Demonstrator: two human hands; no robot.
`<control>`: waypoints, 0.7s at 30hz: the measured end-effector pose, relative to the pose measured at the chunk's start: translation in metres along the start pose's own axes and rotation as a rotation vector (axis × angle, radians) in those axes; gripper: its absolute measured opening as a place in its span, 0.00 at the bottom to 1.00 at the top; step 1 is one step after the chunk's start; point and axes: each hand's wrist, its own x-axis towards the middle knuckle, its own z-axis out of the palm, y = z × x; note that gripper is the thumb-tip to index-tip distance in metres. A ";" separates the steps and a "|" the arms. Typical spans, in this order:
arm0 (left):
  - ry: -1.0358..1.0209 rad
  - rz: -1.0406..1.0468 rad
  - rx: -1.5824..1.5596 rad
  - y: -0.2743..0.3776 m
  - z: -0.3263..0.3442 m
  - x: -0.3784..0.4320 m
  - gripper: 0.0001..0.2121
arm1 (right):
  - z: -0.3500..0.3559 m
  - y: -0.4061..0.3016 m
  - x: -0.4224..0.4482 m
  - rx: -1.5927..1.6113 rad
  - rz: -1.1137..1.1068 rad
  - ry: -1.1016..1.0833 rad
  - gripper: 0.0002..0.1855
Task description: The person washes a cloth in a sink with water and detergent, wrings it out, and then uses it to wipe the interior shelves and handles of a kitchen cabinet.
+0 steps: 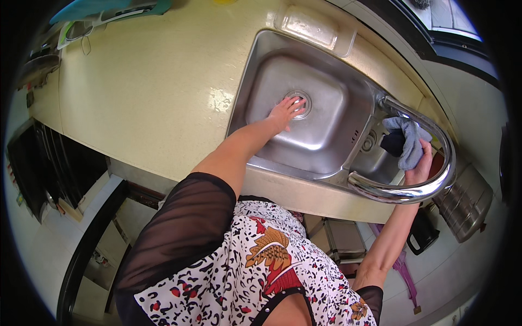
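Observation:
My left hand [288, 111] is over the large basin of a stainless steel sink [322, 77], its fingers spread across the round drain [302, 104]. It holds nothing; whether it touches the metal is not plain. At the right, my right hand [422, 162] grips a grey-blue cloth [409, 150] above the smaller basin [369, 162]. A dark navy piece [392, 143], apparently cloth, is bunched against it. The curved chrome faucet [401, 194] arches around the right hand and partly crosses in front of its wrist.
Behind the sink lies a clear plastic tray [312, 26]. Water wets the cream countertop [142, 81] left of the sink. A dish rack [87, 28] stands at the far left. On the right are a ribbed metal container [467, 201] and a black kettle [423, 232].

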 end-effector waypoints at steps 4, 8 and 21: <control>-0.009 -0.010 0.052 -0.001 0.013 0.005 0.37 | 0.011 0.011 0.001 0.029 -0.070 -0.011 0.14; -0.024 -0.169 -0.161 0.006 -0.010 -0.007 0.32 | 0.030 0.082 -0.008 -0.274 -0.118 0.336 0.21; 0.065 -0.209 -2.652 0.042 -0.034 -0.113 0.18 | 0.124 0.218 -0.140 -1.669 -0.412 -0.293 0.15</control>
